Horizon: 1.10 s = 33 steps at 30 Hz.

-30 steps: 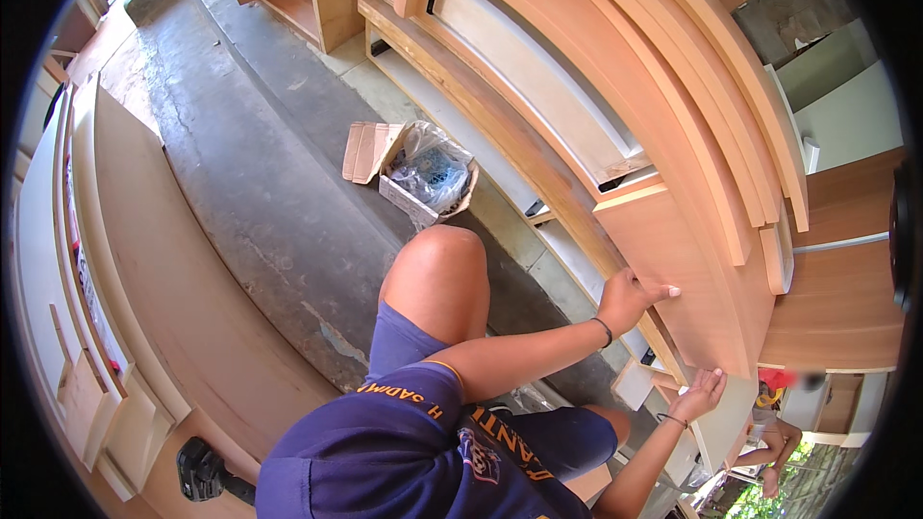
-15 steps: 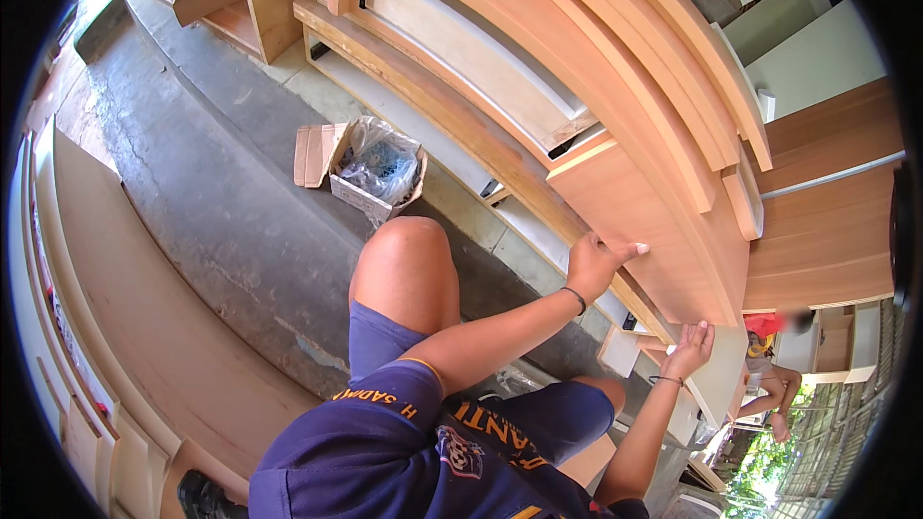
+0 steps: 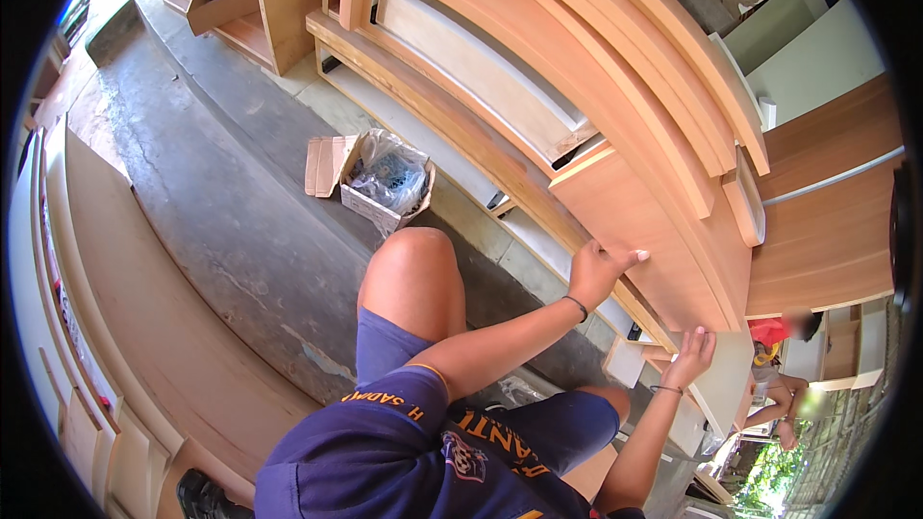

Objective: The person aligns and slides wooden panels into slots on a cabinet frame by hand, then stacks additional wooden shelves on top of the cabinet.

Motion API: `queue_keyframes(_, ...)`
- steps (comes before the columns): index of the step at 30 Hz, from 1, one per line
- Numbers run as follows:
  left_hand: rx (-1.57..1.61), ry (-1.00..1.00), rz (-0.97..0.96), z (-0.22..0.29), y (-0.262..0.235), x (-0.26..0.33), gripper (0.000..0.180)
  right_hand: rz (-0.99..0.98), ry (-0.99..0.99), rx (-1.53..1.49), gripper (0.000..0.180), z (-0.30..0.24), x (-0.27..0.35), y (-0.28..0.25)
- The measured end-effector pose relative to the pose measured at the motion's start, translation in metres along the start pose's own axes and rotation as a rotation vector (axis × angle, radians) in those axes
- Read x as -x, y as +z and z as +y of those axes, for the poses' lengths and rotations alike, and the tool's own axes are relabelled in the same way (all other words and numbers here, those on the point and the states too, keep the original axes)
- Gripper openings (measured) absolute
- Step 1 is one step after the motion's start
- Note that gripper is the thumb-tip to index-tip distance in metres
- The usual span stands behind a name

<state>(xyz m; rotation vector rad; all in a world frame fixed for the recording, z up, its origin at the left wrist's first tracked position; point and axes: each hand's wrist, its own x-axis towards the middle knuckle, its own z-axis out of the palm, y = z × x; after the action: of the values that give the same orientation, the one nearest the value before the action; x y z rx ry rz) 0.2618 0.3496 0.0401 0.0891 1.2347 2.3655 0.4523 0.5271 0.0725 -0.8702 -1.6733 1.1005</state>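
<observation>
A flat wood-coloured panel (image 3: 639, 231) lies along a wooden ledge in front of me, beside a row of peach-toned boards. My left hand (image 3: 598, 274) grips its near edge, the thumb on the upper face and the other fingers out of sight beneath. Further right, my right hand (image 3: 688, 359) holds the panel's end corner, fingertips over the edge. Below the panel runs a long wooden beam (image 3: 481, 149) on a pale frame.
An open cardboard box (image 3: 385, 202) with a plastic bag inside stands on the grey floor (image 3: 240, 192). Large boards (image 3: 144, 298) lean at the left. An open wooden cabinet (image 3: 279, 10) stands far left. Another person (image 3: 774, 365) sits at the far right.
The view has shifted slightly, so the surroundings sit a little lower and further right. Both hands keep their places on the panel.
</observation>
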Motion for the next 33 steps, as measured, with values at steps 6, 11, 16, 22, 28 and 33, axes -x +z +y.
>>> queue_keyframes(6,0.089,0.057,-0.002,0.014,-0.034,0.01,0.043,0.004,-0.142,0.05,0.035,-0.015,0.058,0.036)
queue_keyframes(11,0.185,0.221,0.106,0.048,-0.075,0.001,0.047,-0.061,-0.219,-0.004,0.031,-0.039,0.089,0.088)
queue_keyframes(16,0.235,0.257,0.321,0.104,-0.126,-0.027,0.047,-0.298,-0.298,-0.132,0.032,-0.056,0.1,0.164)
queue_keyframes(22,0.105,0.236,0.445,0.149,-0.185,-0.065,0.051,-0.488,-0.316,-0.217,0.034,-0.078,0.111,0.254)
queue_keyframes(28,0.103,0.332,0.39,0.164,-0.196,-0.078,0.046,-0.454,-0.285,-0.144,0.035,-0.08,0.105,0.278)
queue_keyframes(33,0.124,0.318,0.391,0.171,-0.197,-0.081,0.035,-0.442,-0.261,-0.187,0.035,-0.088,0.11,0.284)
